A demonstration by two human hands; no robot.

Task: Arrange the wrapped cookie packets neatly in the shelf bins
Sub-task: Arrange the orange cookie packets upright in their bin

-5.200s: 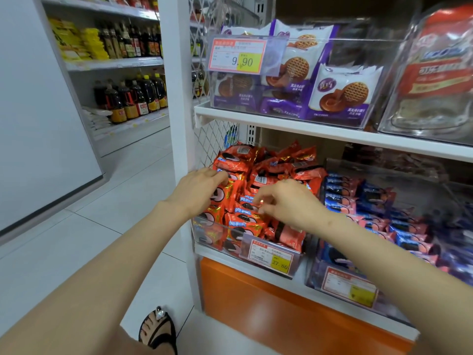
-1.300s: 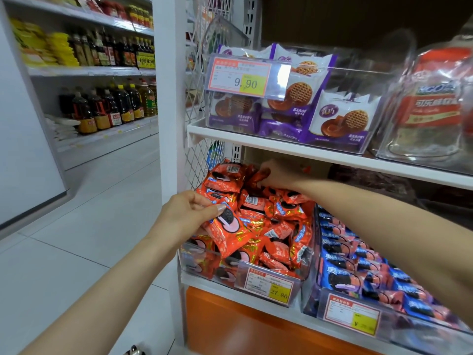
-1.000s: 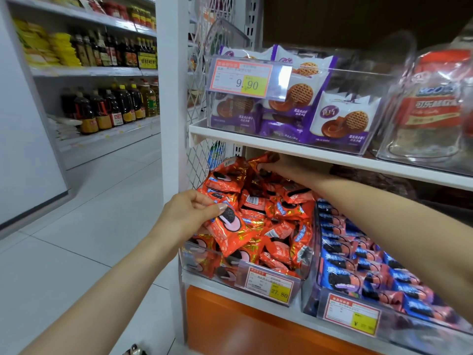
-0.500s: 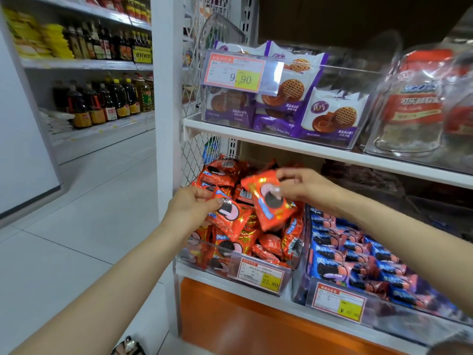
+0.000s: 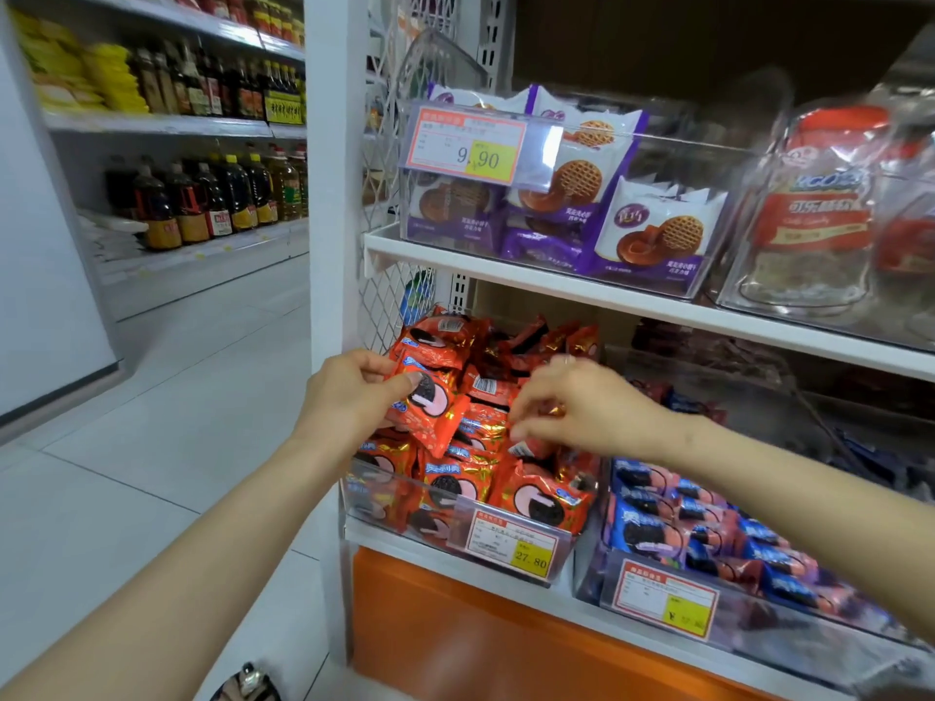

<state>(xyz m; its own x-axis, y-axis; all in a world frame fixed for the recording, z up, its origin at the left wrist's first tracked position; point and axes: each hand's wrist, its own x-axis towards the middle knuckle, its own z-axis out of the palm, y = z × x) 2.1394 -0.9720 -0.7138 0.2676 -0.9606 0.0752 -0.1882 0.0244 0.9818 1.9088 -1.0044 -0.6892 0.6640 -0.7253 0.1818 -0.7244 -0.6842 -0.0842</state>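
1. The left hand is seen at the left edge of the heap. A red cookie packet is pinched between its thumb and curled fingers and is held tilted above the pile.
2. The right hand is held over the middle of the heap, with its fingers curled downward at the packets. Owing to blur, it cannot be told whether anything is gripped.
3. The red packets are heaped at mixed angles in a clear bin on the lower shelf. A price tag reading 27.80 is fixed to the bin's front.
4. Just beside it, to the right, blue packets are stood in rows in a second bin.
5. On the upper shelf, purple-and-white packets are kept in clear bins.
6. Across the aisle, dark bottles are lined up on shelving.
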